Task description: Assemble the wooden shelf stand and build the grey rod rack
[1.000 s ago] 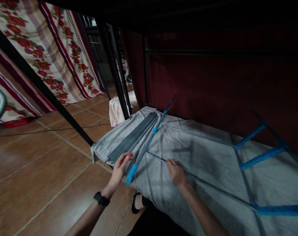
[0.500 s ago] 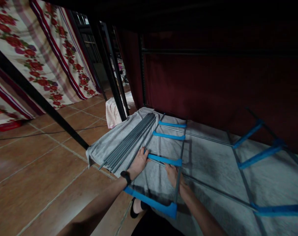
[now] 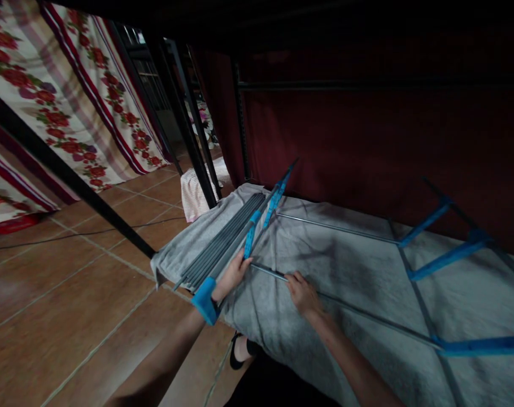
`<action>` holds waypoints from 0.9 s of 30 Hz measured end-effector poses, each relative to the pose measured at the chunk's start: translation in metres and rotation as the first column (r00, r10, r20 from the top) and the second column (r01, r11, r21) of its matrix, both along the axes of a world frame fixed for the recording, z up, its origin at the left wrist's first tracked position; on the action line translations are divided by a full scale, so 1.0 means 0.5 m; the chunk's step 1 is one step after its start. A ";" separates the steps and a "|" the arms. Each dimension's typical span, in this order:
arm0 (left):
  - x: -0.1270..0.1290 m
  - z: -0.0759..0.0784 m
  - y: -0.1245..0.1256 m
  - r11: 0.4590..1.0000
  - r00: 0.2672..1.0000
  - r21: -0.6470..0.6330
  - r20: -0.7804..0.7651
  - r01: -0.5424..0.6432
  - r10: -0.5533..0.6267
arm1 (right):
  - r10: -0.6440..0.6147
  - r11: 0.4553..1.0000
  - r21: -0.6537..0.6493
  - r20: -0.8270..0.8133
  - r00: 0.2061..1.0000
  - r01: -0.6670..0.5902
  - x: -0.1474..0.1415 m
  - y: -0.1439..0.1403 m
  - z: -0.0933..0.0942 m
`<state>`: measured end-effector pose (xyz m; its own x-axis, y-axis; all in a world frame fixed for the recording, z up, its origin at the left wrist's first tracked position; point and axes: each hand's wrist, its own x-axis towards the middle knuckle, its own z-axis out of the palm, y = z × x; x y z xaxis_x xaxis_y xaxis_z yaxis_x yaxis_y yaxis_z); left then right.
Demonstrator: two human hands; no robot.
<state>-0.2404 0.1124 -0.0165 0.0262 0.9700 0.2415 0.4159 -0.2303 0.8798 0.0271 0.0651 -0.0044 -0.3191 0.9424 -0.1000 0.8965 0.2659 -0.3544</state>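
- Head view: left hand closed on a side frame of grey rods and blue connectors, held on edge over the bed's near left corner.
- Right hand rests with fingers curled on a long rod lying on the grey sheet; whether it grips or only presses cannot be told.
- That rod runs right to a second frame, already joined; a parallel rod lies behind.
- Its near end lies just beside the held frame, unjoined as far as can be seen.
- Spare rods lie bundled at the left edge, unused.
- Judged early: one side joined, other pending.
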 end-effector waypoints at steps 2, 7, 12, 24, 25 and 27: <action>-0.002 0.000 0.002 1.000 0.999 -0.019 0.045 -0.018 0.019 | -0.003 1.000 0.014 0.011 1.000 0.003 0.002 -0.004 0.006; 0.000 -0.005 -0.012 0.993 0.983 -0.089 0.162 -0.073 0.086 | 0.009 1.000 0.001 0.015 1.000 -0.009 0.006 -0.016 0.016; 0.000 -0.002 -0.028 0.991 0.984 -0.131 0.172 -0.031 0.054 | 0.006 1.000 -0.006 0.006 1.000 -0.006 0.009 -0.022 0.011; -0.008 -0.056 -0.029 0.976 0.946 -0.211 0.324 0.052 0.020 | -0.011 1.000 -0.021 0.013 1.000 0.012 0.013 -0.021 0.001; -0.009 -0.059 -0.028 0.979 0.948 -0.199 0.316 0.047 0.019 | -0.008 1.000 -0.019 0.021 1.000 0.008 0.014 -0.022 0.001; -0.010 -0.060 -0.025 0.981 0.954 -0.187 0.298 0.042 0.016 | 0.007 1.000 -0.010 0.037 0.999 -0.007 0.014 -0.022 0.002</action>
